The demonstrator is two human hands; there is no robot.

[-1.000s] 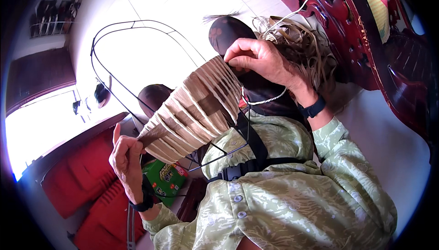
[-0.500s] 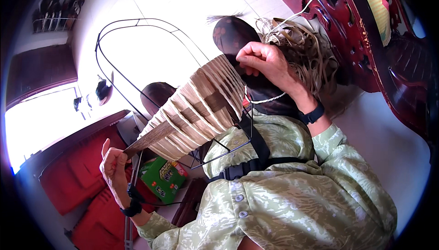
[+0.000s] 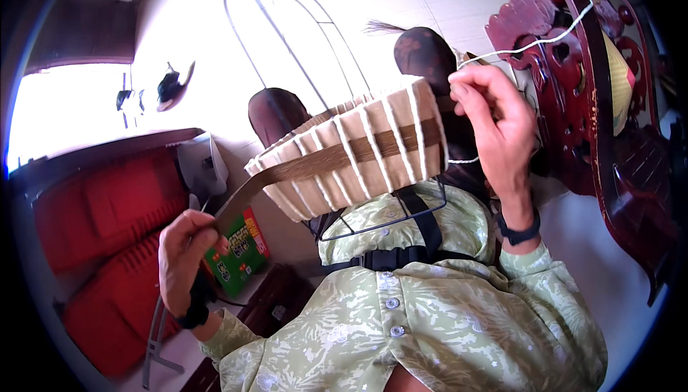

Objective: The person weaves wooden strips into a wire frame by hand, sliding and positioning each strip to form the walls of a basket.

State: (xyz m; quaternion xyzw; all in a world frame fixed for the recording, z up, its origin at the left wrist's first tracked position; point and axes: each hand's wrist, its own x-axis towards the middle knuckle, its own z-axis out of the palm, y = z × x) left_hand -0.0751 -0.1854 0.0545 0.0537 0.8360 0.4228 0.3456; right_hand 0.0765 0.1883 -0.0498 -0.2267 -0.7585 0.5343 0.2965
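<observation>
Head view is filled at the near edge by a green patterned shirt (image 3: 430,320), crossed by a black chest strap (image 3: 401,256). At the left, red cushioned seating (image 3: 93,234) is seen beside a bright window, and at the right a dark red carved wooden chair (image 3: 609,127) is seen against the pale tiled floor (image 3: 344,5).

A thin wire frame (image 3: 287,26) is seen arching far over the floor. In the middle of the scene, just above the chest, a partly woven basket (image 3: 358,148) is held up: pale flat strips are laid side by side, white cord is wound between them, and a brown band is run across them. Two dark brown rounded shapes are seen behind it; what they are cannot be told.

The brown band (image 3: 301,170) is drawn out to the near left, where its end is pinched in the closed left hand (image 3: 188,252). A green printed box (image 3: 236,249) lies just beside that hand.

The right hand (image 3: 494,127), with a black wristband (image 3: 519,233) below it, is raised at the basket's right edge, its fingers closed on a white cord (image 3: 530,44), which is stretched off to the far right across the chair.
</observation>
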